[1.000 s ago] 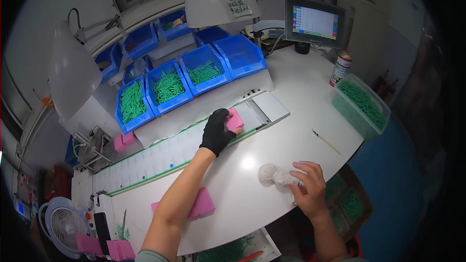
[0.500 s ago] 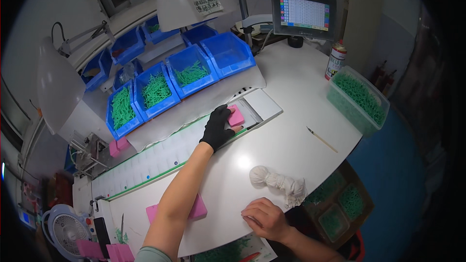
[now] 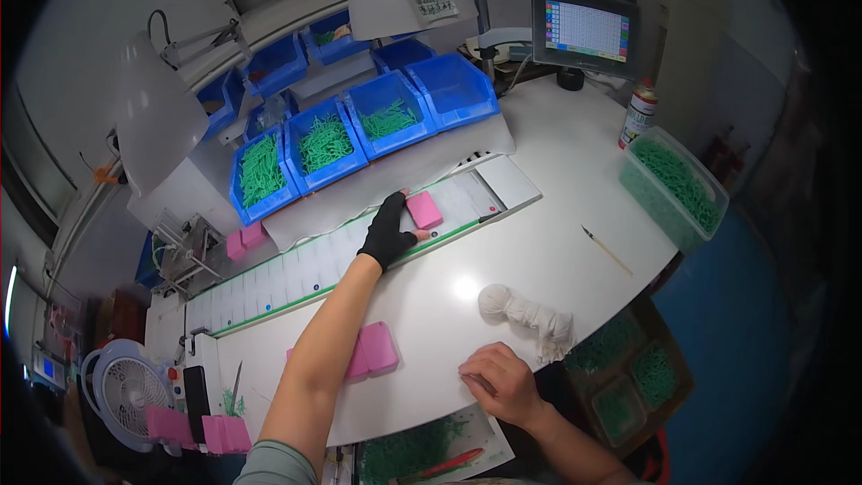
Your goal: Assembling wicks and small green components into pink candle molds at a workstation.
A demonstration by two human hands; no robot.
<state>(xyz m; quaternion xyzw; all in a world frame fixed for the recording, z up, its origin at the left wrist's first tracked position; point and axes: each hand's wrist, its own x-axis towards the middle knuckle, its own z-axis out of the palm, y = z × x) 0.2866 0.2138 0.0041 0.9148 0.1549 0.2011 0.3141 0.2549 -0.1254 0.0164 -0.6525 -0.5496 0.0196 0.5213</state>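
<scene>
My left hand (image 3: 391, 232), in a black glove with bare fingertips, reaches to the long white strip (image 3: 292, 271) with a green edge. Its thumb and fingers bracket a pink block (image 3: 425, 210) lying on that strip. More pink blocks (image 3: 378, 348) lie on the table beside my left forearm, which partly covers them. My right hand (image 3: 503, 382) is bare and rests near the table's front edge, fingers loosely curled, with nothing visible in it. Just beyond it lies a bundled white cloth (image 3: 525, 316).
Blue bins (image 3: 462, 90), several with green stringy pieces, stand behind the strip. At right are a clear tub (image 3: 673, 189) of green pieces, a spray can (image 3: 637, 114) and a thin brush (image 3: 607, 250). A monitor (image 3: 585, 31) stands behind; a fan (image 3: 135, 386) is at left.
My left hand and the pink block have shifted left along the strip. The whole view has turned a little. My right hand stays near the table edge, fingers still curled.
</scene>
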